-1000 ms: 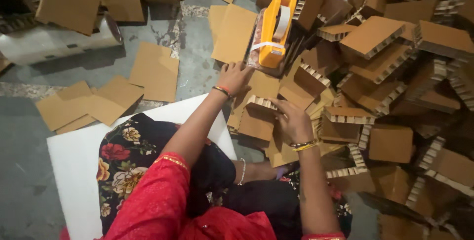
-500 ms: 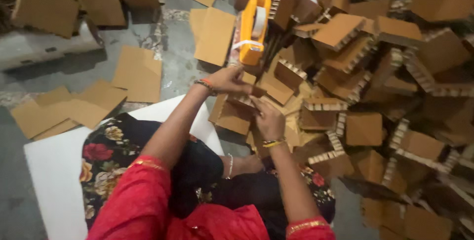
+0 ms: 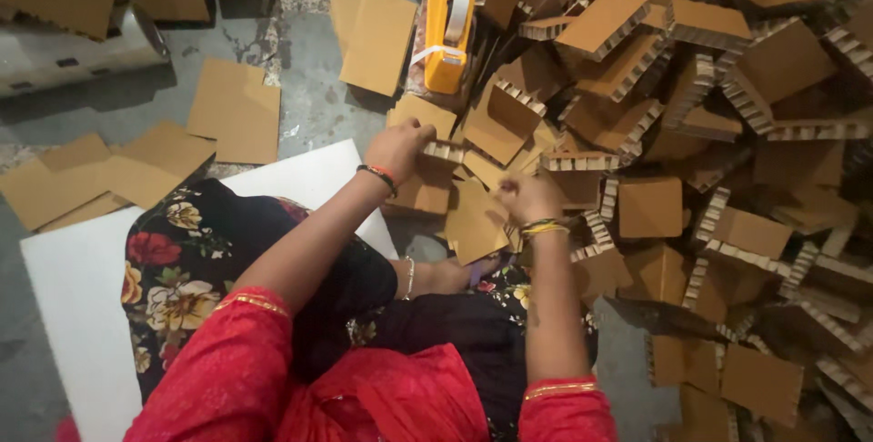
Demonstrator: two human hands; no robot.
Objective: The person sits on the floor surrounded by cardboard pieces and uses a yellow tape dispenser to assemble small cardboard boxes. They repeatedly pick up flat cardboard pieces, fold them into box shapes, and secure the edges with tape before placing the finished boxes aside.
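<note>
On the floor, the left hand pinches a cardboard piece. Beside it, the right hand is curled tight around another cardboard bit.

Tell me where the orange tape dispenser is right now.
In the head view, the orange tape dispenser lies at top centre, beyond the left hand, between a flat cardboard sheet and the honeycomb cardboard pile.

A flattened grey-white carton lies on the floor, well apart to the left of both hands, partly under brown sheets.
</note>
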